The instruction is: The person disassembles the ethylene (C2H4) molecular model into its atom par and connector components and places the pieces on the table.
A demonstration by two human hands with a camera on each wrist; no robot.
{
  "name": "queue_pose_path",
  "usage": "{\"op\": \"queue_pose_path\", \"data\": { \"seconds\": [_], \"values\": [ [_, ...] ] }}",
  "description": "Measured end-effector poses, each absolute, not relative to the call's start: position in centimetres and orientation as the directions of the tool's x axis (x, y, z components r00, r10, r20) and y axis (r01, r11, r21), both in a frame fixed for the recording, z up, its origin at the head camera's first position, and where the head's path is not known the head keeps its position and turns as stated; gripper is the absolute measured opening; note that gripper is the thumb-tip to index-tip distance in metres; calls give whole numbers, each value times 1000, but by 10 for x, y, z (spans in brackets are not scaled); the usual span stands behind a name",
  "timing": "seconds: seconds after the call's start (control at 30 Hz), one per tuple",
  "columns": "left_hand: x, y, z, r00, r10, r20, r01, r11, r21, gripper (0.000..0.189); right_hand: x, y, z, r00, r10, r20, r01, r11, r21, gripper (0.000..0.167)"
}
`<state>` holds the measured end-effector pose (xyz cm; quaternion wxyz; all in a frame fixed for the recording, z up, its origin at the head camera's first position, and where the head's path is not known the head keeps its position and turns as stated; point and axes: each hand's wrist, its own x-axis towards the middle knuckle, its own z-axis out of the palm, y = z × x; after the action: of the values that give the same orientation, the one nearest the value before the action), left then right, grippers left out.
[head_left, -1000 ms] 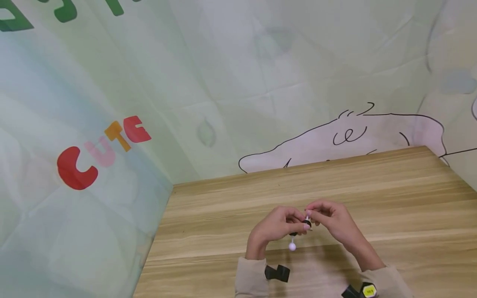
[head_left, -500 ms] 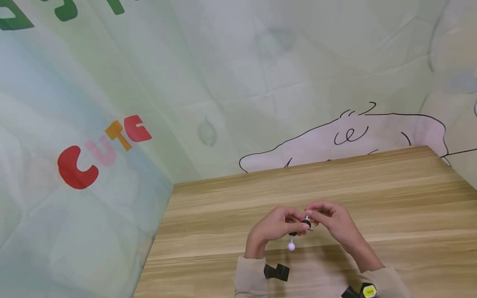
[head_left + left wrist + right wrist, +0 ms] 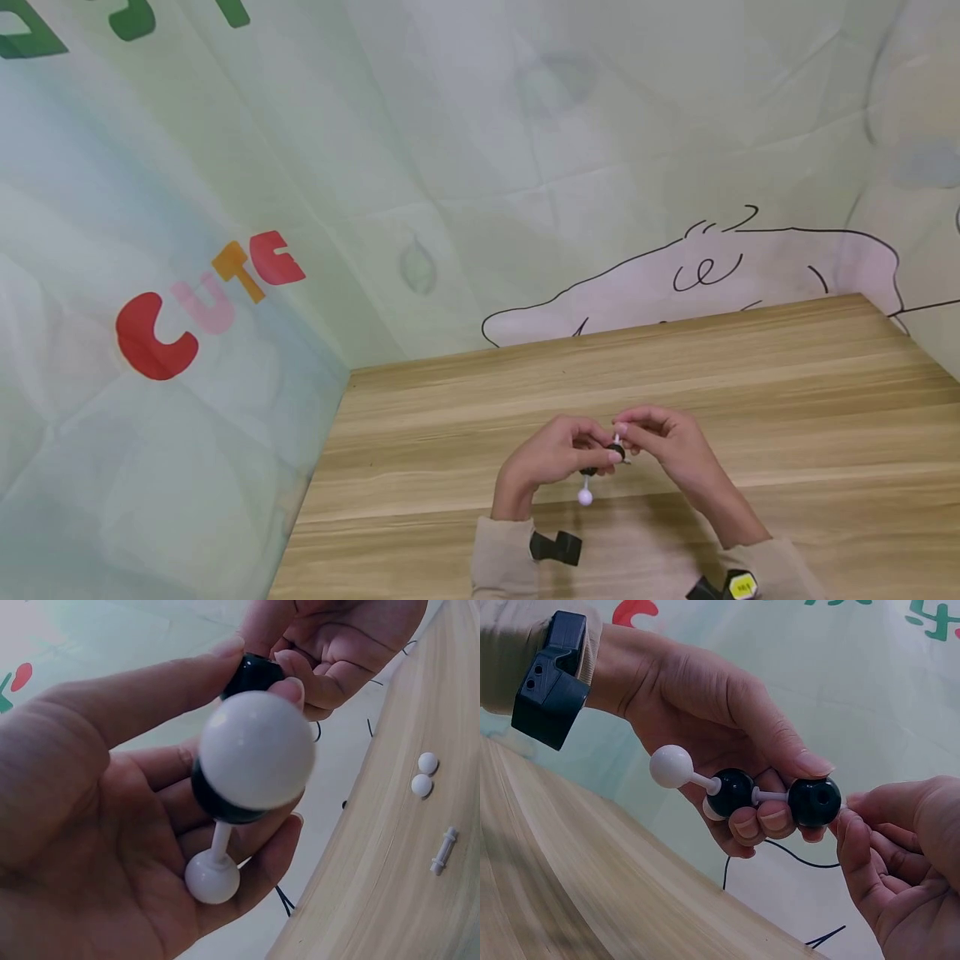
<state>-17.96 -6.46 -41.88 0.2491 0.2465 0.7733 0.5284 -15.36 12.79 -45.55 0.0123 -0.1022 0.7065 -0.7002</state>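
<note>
My left hand (image 3: 551, 454) grips a ball-and-stick molecular model above the table. In the right wrist view, two glossy black balls, an outer one (image 3: 814, 802) and an inner one (image 3: 731, 793), are joined by a white connector (image 3: 774, 796). A white ball (image 3: 670, 766) sticks out from the inner black ball on its own stick. Another white ball (image 3: 257, 750) is large in the left wrist view. My right hand (image 3: 678, 442) pinches a short white peg (image 3: 618, 437) at the outer black ball. Fingertips hide most of that peg's end, so its seating cannot be judged.
On the wood-grain table (image 3: 450, 417), the left wrist view has two loose white balls, one (image 3: 427, 763) beside the other (image 3: 421, 785), and a white connector (image 3: 444, 851). A printed cloth (image 3: 450, 167) hangs behind the table. Black wrist cameras (image 3: 557, 548) sit on both sleeves.
Both hands stay nearly in place around the model. The hanging white ball has shifted very slightly left.
</note>
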Motion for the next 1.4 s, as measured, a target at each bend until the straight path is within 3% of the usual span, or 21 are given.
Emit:
{"op": "queue_pose_path", "data": {
  "seconds": [0.2, 0.3, 0.4, 0.5, 0.67, 0.83, 1.07, 1.4],
  "values": [
    [-178, -68, -421, -732, 669, -128, 122, 313, 942, 16, -155, 129, -457, -987, -144, 69, -64, -40, -997, 36],
    [-175, -72, -426, -699, 701, -142, 113, 305, 946, 18, -160, 140, -453, -998, -48, 31, -25, -124, -992, 33],
    [-173, -79, -430, -720, 672, -173, 78, 326, 942, 17, -166, 152, -448, -997, 43, 66, -72, -148, -986, 31],
    [-173, -83, -430, -771, 608, -189, 58, 363, 930, 14, -168, 158, -446, -993, 47, 111, -115, -74, -991, 33],
    [-175, -77, -426, -763, 617, -193, 84, 391, 916, 18, -168, 155, -451, -993, 30, 119, -118, 23, -993, 34],
    [-177, -72, -425, -789, 589, -176, 96, 402, 911, 18, -170, 153, -460, -992, 25, 123, -115, 211, -971, 27],
    [-179, -72, -420, -812, 562, -157, 112, 414, 903, 21, -174, 143, -482, -987, -56, 150, -158, 474, -866, 6],
    [-180, -75, -419, -813, 562, -151, 134, 433, 891, 21, -174, 130, -506, -982, -89, 165, -183, 644, -743, 6]
  ]
}}
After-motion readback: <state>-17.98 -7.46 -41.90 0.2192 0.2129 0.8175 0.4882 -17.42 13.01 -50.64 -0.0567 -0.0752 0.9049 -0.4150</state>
